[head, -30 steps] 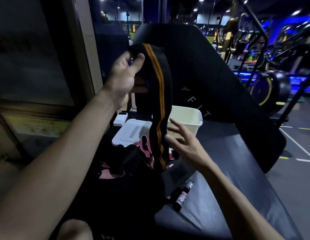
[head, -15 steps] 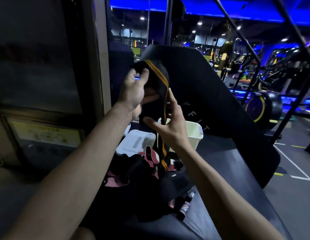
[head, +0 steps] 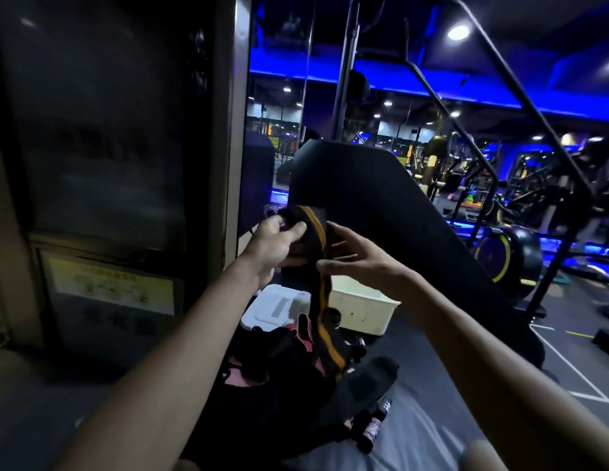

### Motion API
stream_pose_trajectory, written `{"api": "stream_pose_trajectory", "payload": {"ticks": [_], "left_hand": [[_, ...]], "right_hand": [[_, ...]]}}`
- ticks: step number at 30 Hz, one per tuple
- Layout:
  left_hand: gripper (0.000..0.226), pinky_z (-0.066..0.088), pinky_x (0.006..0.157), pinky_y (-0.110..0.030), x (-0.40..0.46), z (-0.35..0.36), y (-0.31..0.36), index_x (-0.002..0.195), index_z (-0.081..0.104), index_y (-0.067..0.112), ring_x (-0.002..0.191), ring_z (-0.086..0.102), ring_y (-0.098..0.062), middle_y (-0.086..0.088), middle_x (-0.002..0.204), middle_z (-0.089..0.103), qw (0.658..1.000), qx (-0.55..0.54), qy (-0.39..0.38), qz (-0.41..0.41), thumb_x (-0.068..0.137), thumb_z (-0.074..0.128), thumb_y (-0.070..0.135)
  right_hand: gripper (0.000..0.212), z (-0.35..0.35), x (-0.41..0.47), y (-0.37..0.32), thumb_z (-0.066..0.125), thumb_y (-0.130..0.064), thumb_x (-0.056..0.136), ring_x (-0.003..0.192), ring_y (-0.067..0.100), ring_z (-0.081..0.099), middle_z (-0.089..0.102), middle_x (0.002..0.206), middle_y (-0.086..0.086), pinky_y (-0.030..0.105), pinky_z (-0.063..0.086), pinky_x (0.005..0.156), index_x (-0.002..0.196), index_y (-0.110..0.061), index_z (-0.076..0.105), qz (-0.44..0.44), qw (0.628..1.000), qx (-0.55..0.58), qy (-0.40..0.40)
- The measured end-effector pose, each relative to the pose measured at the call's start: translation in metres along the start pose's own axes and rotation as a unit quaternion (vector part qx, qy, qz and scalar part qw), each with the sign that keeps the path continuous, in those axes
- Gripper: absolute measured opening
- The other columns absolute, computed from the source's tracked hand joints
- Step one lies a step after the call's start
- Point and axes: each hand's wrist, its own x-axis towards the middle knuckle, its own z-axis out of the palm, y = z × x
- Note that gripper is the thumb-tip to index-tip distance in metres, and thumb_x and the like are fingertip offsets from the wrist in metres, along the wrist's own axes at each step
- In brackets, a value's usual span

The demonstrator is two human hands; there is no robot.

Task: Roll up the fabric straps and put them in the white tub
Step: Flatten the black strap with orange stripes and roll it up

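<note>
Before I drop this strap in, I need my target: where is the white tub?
In the head view, the white tub sits on the bench, below the right hand, right of the white lid.

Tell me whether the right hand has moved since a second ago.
Yes. The right hand has risen from in front of the white tub to well above its rim, up to the strap that the left hand holds.

Dim, blue-lit, blurred, warped edges
</note>
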Motion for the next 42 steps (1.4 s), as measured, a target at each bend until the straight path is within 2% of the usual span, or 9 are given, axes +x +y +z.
{"api": "stream_pose_trajectory", "payload": {"ticks": [8,13,16,22,26,31,35,40,42], "left_hand": [[0.017,0.056,0.059,-0.026,-0.002,0.003,-0.022,0.116,0.067,0.020,0.080,0.072,-0.009,0.004,0.092,0.074,0.996,0.078,-0.039,0.020,0.104,0.056,0.013],[0.048,0.056,0.097,-0.036,0.002,0.013,-0.052,0.132,0.060,0.021,0.113,0.068,-0.015,0.002,0.120,0.071,0.991,0.120,-0.052,-0.005,0.091,0.077,0.039],[0.050,0.054,0.098,-0.033,-0.005,0.023,-0.096,0.131,0.058,0.015,0.111,0.067,-0.017,-0.003,0.127,0.068,0.983,0.147,-0.100,-0.045,0.087,0.080,0.025],[0.015,0.052,0.081,-0.021,-0.017,0.044,-0.200,0.092,0.069,0.028,0.082,0.068,0.002,0.012,0.090,0.072,0.922,0.323,-0.188,-0.105,0.086,0.082,0.024],[0.022,0.052,0.095,-0.025,-0.017,0.053,-0.240,0.115,0.072,0.018,0.106,0.069,-0.012,0.004,0.109,0.074,0.912,0.337,-0.176,-0.157,0.093,0.074,0.022],[0.022,0.047,0.073,-0.024,0.004,0.052,-0.247,0.115,0.070,0.019,0.093,0.070,-0.020,-0.002,0.099,0.074,0.896,0.404,-0.092,-0.156,0.101,0.063,0.034],[0.016,0.037,0.052,-0.010,0.015,0.042,-0.254,0.096,0.067,0.025,0.066,0.061,0.002,0.014,0.074,0.064,0.897,0.421,-0.018,-0.132,0.102,0.060,0.012],[0.036,0.043,0.066,-0.019,0.017,0.031,-0.261,0.092,0.065,0.026,0.076,0.062,-0.010,0.006,0.083,0.067,0.869,0.477,-0.061,-0.119,0.087,0.061,-0.009],[0.045,0.047,0.072,-0.027,0.019,0.023,-0.259,0.102,0.067,0.025,0.082,0.063,-0.018,0.003,0.091,0.068,0.849,0.523,-0.024,-0.069,0.083,0.055,-0.015]], "right_hand": [[0.017,-0.001,-0.001,0.028,0.065,-0.024,0.099,0.089,0.019,0.069,0.069,0.094,0.004,0.045,0.057,0.081,0.116,-0.022,0.065,0.031,0.989,0.125,0.079],[0.002,-0.003,0.006,0.038,0.062,-0.013,0.101,0.073,0.022,0.064,0.063,0.084,0.011,0.036,0.056,0.058,0.101,-0.011,0.062,0.006,0.969,0.191,0.155],[0.007,-0.013,0.018,0.039,0.058,-0.013,0.103,0.063,0.013,0.062,0.065,0.073,-0.002,0.031,0.053,0.053,0.097,-0.016,0.061,-0.001,0.946,0.239,0.220],[0.008,-0.043,0.043,0.067,0.057,-0.009,0.102,0.073,0.017,0.063,0.066,0.081,0.004,0.032,0.053,0.063,0.105,-0.013,0.064,-0.008,0.896,0.294,0.332],[0.014,-0.072,0.052,0.092,0.055,-0.006,0.102,0.078,0.014,0.064,0.067,0.090,0.003,0.040,0.056,0.077,0.106,-0.017,0.063,-0.003,0.851,0.341,0.400],[0.040,-0.110,0.051,0.128,0.050,0.003,0.101,0.112,0.021,0.065,0.064,0.134,0.011,0.044,0.052,0.105,0.138,-0.012,0.055,0.004,0.788,0.369,0.493],[0.056,-0.126,0.034,0.159,0.047,0.006,0.101,0.105,0.015,0.066,0.066,0.129,0.002,0.035,0.053,0.101,0.150,-0.022,0.045,0.033,0.771,0.367,0.519],[0.063,-0.118,0.011,0.219,0.046,0.008,0.099,0.099,0.018,0.061,0.066,0.131,0.011,0.046,0.051,0.106,0.151,-0.027,0.044,0.115,0.755,0.374,0.526],[0.065,-0.111,-0.002,0.237,0.046,0.005,0.099,0.082,0.015,0.058,0.069,0.112,0.005,0.037,0.056,0.081,0.152,-0.032,0.042,0.155,0.757,0.363,0.521]]}}
